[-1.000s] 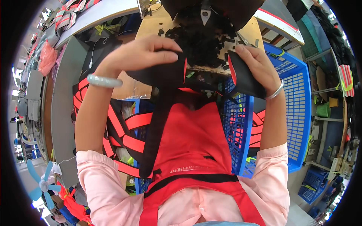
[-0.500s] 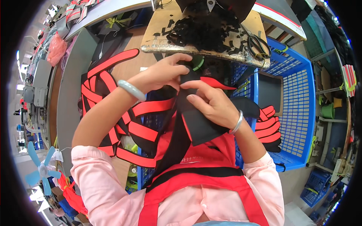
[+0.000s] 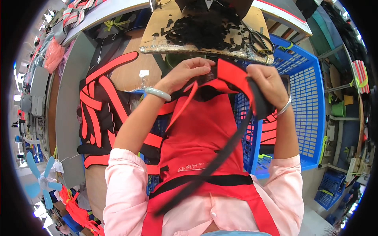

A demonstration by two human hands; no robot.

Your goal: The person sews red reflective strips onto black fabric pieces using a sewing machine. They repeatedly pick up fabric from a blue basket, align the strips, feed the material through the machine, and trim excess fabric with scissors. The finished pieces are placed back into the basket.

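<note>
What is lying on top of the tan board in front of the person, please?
On the tan board lie a heap of black scraps and, near its right end, scissors. The heap covers the middle of the board, so what is underneath cannot be seen.

two grips (image 3: 188, 74) (image 3: 268, 83), two bracelets (image 3: 158, 93) (image 3: 285, 106), one fan (image 3: 43, 182)

A red-and-black strap (image 3: 235, 75) was held up toward one o'clock, bent into a loose curve. Its flat red face was shown at the top and bent round toward three o'clock, where black backing (image 3: 263, 101) was exposed. A narrow black tail (image 3: 222, 154) was stretched slantwise toward seven o'clock, its lower end blurred. Nearer the centre, a slim red strip (image 3: 189, 96) was angled toward seven o'clock; whether it was joined could not be told.
</note>
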